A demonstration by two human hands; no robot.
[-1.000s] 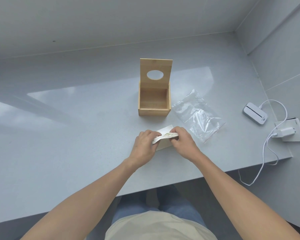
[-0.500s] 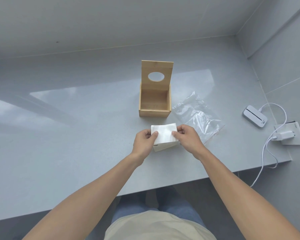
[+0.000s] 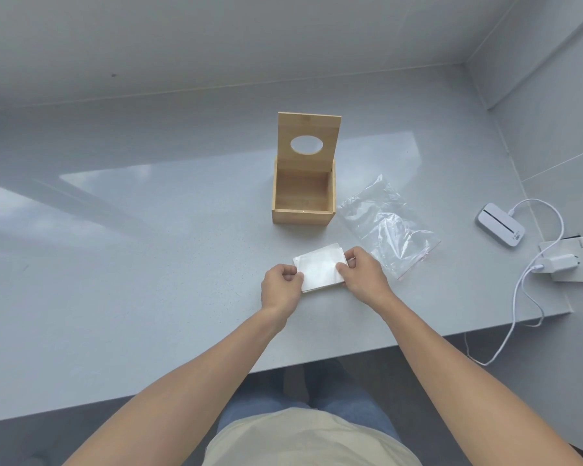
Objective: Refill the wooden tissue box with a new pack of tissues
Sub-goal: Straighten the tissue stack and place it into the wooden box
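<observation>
A wooden tissue box (image 3: 302, 216) stands mid-table with its hinged lid (image 3: 308, 127) raised upright; the lid has an oval hole and the inside of the box looks empty. In front of it, a white stack of tissues (image 3: 319, 270) lies flat just above the table, its broad face up. My left hand (image 3: 281, 290) pinches the stack's left edge and my right hand (image 3: 362, 274) pinches its right edge. Both hands are a hand's width in front of the box.
An empty clear zip bag (image 3: 387, 227) lies crumpled right of the box. Farther right sit a small white device (image 3: 500, 228), a white cable (image 3: 525, 297) and a charger on a wall socket plate (image 3: 572, 260). The table's front edge (image 3: 418, 341) runs close below my hands.
The stack was held edge-on and squeezed between both hands; it has been turned so its broad face points up and is now held flat by its two side edges.
</observation>
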